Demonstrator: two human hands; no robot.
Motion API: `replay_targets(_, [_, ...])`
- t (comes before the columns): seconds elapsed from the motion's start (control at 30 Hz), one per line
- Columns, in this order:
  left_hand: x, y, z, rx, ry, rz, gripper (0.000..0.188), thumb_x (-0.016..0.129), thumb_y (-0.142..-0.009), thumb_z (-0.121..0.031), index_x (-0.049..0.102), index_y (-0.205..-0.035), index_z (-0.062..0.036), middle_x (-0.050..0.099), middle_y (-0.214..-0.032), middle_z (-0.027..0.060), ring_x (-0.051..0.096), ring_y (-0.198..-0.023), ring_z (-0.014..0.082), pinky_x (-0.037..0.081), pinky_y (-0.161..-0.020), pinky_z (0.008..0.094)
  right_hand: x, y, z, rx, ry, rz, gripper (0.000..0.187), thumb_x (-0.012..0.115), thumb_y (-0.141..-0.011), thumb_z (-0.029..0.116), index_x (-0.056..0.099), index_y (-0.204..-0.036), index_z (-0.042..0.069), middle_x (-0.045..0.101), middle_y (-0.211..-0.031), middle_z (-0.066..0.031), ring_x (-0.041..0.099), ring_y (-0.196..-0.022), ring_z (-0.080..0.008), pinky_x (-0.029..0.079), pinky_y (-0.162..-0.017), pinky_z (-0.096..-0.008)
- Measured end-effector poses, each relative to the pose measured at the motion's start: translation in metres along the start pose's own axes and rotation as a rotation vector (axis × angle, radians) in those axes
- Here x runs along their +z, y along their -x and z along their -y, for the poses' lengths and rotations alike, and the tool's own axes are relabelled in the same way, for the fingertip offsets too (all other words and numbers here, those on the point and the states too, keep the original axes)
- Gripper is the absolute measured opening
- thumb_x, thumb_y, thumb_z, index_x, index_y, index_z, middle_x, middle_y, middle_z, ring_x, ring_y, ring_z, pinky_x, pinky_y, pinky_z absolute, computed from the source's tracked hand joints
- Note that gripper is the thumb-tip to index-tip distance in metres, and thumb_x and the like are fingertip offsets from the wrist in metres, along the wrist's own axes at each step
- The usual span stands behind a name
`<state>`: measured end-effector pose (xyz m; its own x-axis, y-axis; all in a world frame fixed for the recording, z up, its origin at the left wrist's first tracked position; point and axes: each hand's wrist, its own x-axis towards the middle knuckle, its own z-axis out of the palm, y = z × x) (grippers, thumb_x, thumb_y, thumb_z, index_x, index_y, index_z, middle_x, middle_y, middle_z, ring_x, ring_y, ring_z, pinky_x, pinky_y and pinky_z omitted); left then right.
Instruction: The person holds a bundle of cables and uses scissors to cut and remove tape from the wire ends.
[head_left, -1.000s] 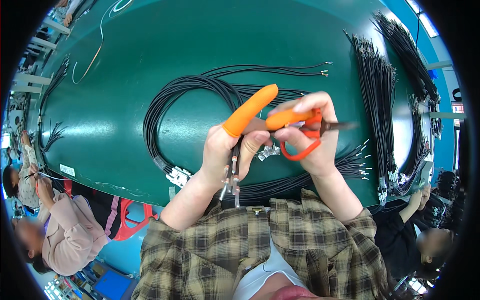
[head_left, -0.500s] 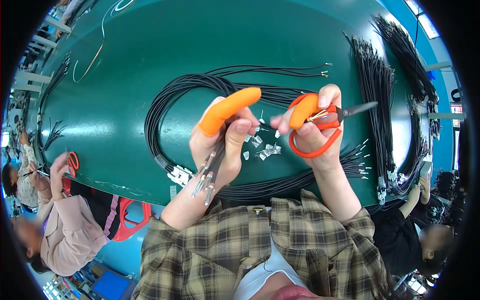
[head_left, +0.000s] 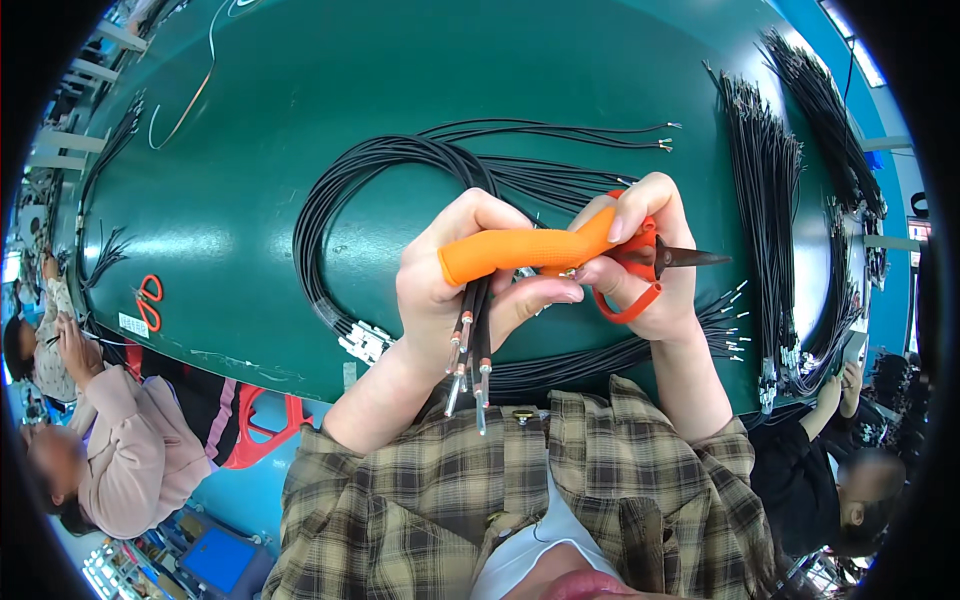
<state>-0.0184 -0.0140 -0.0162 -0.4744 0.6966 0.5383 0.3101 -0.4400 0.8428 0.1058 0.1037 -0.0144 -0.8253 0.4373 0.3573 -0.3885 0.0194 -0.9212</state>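
My left hand (head_left: 430, 275) is closed round several black cables (head_left: 466, 372), whose stripped ends point down toward my shirt. My right hand (head_left: 665, 318) keeps red-handled scissors (head_left: 692, 258) in its grip, blades pointing right. An orange finger cot (head_left: 490, 252) covers my left index finger, and another orange cot is on the right one. The fingertips of both hands meet over a small wire end that is mostly hidden. Beneath my hands runs a looped bundle of black cables (head_left: 312, 225) with white connectors (head_left: 366, 342) at its lower end.
On the green table (head_left: 330, 90), thick cable bundles (head_left: 765, 200) lie at the right. Another pair of red scissors (head_left: 149, 303) rests at the left edge. Co-workers sit at both sides, one in a pink top (head_left: 150, 440). A red stool (head_left: 268, 430) stands at left.
My left hand has moved right, bringing its fingertips against my right hand's. The clear scraps between them are now mostly covered. A co-worker's hand has drawn back from the scissors at left.
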Motion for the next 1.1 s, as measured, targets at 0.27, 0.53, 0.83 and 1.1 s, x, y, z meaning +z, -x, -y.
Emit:
replay_targets(0.27, [0.002,0.0,-0.013,-0.15,0.089,-0.008,0.017,0.073,-0.068,-0.003,0.061,-0.078,0.0042,0.053,-0.077,0.0062,0.054,-0.062,0.0098,0.042,-0.054,0.0208,-0.005,0.0,0.002,-0.023,-0.039,0.048,0.037,0.067,-0.072,-0.006,0.039,-0.093,0.004,0.052,-0.086,-0.0083,0.06,-0.082,-0.0167,0.051,-0.069,-0.0255])
replay_targets(0.53, [-0.002,-0.004,0.002,-0.052,0.009,0.085,0.016,0.071,-0.069,-0.005,0.06,-0.08,-0.0004,0.053,-0.08,0.0045,0.049,-0.056,0.0065,0.037,-0.045,0.0191,-0.007,0.001,-0.002,-0.091,0.005,-0.008,0.043,0.068,-0.07,-0.008,0.037,-0.097,0.005,0.049,-0.098,-0.0124,0.061,-0.082,-0.0196,0.053,-0.069,-0.0279])
replay_targets(0.83, [-0.002,-0.004,0.008,-0.149,0.139,0.269,0.012,0.059,-0.076,-0.012,0.054,-0.08,-0.0019,0.058,-0.108,0.0123,0.052,-0.056,0.0098,0.042,-0.049,0.0212,-0.013,-0.012,0.012,-0.487,0.723,0.055,0.043,0.076,-0.065,0.006,0.043,-0.091,0.01,0.057,-0.082,-0.0123,0.058,-0.077,-0.0202,0.049,-0.062,-0.0282])
replay_targets(1.1, [0.003,-0.001,0.012,-0.118,0.165,0.253,0.011,0.057,-0.078,-0.011,0.053,-0.083,-0.002,0.057,-0.09,0.0083,0.047,-0.057,0.0101,0.037,-0.052,0.0228,-0.012,-0.005,0.01,-0.302,0.481,-0.069,0.057,0.08,-0.057,0.004,0.046,-0.103,0.007,0.055,-0.093,-0.007,0.052,-0.068,-0.0141,0.042,-0.06,-0.0251])
